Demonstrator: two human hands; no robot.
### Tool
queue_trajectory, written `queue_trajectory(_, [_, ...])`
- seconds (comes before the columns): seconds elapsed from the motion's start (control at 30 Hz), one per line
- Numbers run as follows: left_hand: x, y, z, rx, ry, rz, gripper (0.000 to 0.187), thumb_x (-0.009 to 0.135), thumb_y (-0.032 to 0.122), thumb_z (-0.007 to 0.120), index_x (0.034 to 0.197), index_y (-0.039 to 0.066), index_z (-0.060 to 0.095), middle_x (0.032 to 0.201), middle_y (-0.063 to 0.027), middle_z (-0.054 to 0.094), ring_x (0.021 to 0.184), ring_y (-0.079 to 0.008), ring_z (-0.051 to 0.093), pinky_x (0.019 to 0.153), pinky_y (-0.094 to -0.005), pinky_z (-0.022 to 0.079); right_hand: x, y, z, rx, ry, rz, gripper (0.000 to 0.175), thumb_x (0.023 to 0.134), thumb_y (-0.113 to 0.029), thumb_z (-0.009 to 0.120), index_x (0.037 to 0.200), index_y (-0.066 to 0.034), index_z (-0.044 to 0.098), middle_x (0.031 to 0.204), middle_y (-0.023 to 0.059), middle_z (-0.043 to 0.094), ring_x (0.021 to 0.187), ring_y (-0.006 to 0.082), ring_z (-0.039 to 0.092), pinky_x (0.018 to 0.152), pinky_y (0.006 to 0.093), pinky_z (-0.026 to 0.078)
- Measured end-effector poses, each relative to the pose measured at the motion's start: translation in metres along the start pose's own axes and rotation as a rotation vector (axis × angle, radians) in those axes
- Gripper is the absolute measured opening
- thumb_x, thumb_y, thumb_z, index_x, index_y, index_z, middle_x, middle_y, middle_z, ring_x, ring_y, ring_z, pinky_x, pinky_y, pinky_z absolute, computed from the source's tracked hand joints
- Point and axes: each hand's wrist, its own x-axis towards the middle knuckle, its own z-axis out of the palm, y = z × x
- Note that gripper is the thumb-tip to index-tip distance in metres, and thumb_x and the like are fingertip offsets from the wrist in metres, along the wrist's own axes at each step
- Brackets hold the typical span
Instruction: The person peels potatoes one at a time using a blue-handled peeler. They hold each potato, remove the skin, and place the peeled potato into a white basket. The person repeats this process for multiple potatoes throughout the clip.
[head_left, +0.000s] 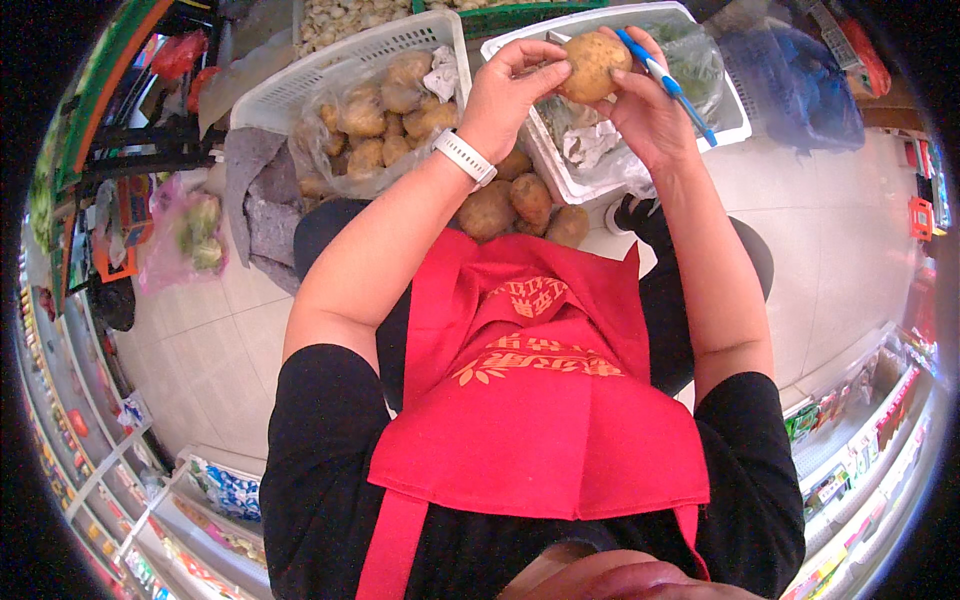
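Between my two hands is a single potato (596, 67), raised above the crates. The fingertips and thumb of my left hand (510, 94) press on its left side. My right hand (646, 112) grips the potato's other side. That same hand also holds a slim blue-and-white pen-like tool (664, 79), slanting outward past the fingers; its exact kind cannot be told. Beneath my forearms, several loose potatoes (487, 210) lie heaped by the hem of my red apron (540, 420).
A white slatted crate (349, 64) holds bagged potatoes (382, 120). Right of it, a white plastic crate (739, 124) contains crumpled paper and plastic-wrapped greens (686, 67). Grey cloth (259, 202) hangs at the left crate. A blue plastic bag (806, 90) sits farther right. Stocked shelves (855, 442) flank me.
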Motion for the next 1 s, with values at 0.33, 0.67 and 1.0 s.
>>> queue_trajectory(0.33, [0.014,-0.004,0.006,-0.054,-0.026,-0.117,0.019,0.093,0.017,0.07,0.108,0.008,0.063,0.104,-0.0021,0.065,0.096,-0.0131,0.064,0.086,-0.0318,0.055,-0.002,-0.005,-0.003,-0.089,0.081,-0.043,0.062,0.084,0.002,0.062,0.139,-0.0174,0.041,0.136,0.0099,0.05,0.123,0.0304,0.053,0.093,0.0519,0.053])
queue_trajectory(0.67, [0.03,-0.011,0.002,0.078,-0.099,-0.159,0.014,0.092,0.016,0.07,0.101,0.006,0.068,0.099,-0.0022,0.067,0.092,-0.012,0.063,0.081,-0.0296,0.053,-0.006,-0.012,-0.013,-0.132,0.111,0.083,0.057,0.086,-0.005,0.064,0.137,-0.0172,0.045,0.131,0.01,0.053,0.119,0.0286,0.055,0.09,0.0524,0.054])
queue_trajectory(1.0, [0.032,-0.011,0.006,0.041,0.117,-0.326,0.048,0.097,0.03,0.066,0.14,0.017,0.049,0.12,-0.0057,0.056,0.103,-0.0162,0.059,0.082,-0.0333,0.054,-0.004,-0.019,-0.019,-0.132,0.252,0.074,0.054,0.09,-0.013,0.069,0.138,-0.0109,0.043,0.131,0.0129,0.051,0.118,0.0342,0.056,0.089,0.057,0.056])
